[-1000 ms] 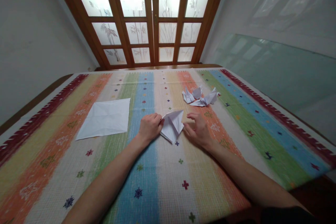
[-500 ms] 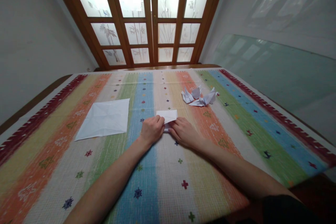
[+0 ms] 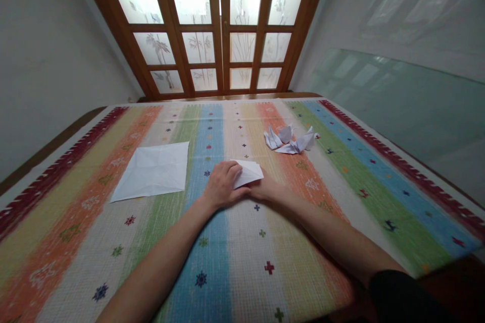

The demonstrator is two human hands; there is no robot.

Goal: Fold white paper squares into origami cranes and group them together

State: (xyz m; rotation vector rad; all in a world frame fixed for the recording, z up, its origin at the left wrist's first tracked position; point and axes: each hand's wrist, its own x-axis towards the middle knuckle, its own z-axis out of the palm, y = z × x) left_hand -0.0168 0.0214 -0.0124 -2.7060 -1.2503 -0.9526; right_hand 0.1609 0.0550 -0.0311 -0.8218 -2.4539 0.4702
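Observation:
A partly folded white paper [image 3: 249, 172] lies on the striped tablecloth [image 3: 235, 242] in the middle of the table. My left hand [image 3: 223, 184] rests on its left side with fingers curled over the paper, thumb against its edge. My right hand [image 3: 265, 191] lies low beside and partly under the paper's right flap, its fingers hidden by the sheet. Both hands touch the same paper.
A flat creased white sheet [image 3: 153, 170] lies to the left. Folded white paper figures [image 3: 290, 140] sit at the back right. Wooden glass-paned doors [image 3: 220, 25] stand behind the table. A glass panel [image 3: 397, 101] runs along the right.
The paper went from an open kite shape to a flattened fold. My right hand slid in from the right and now lies partly under the flap; my left stayed on the paper.

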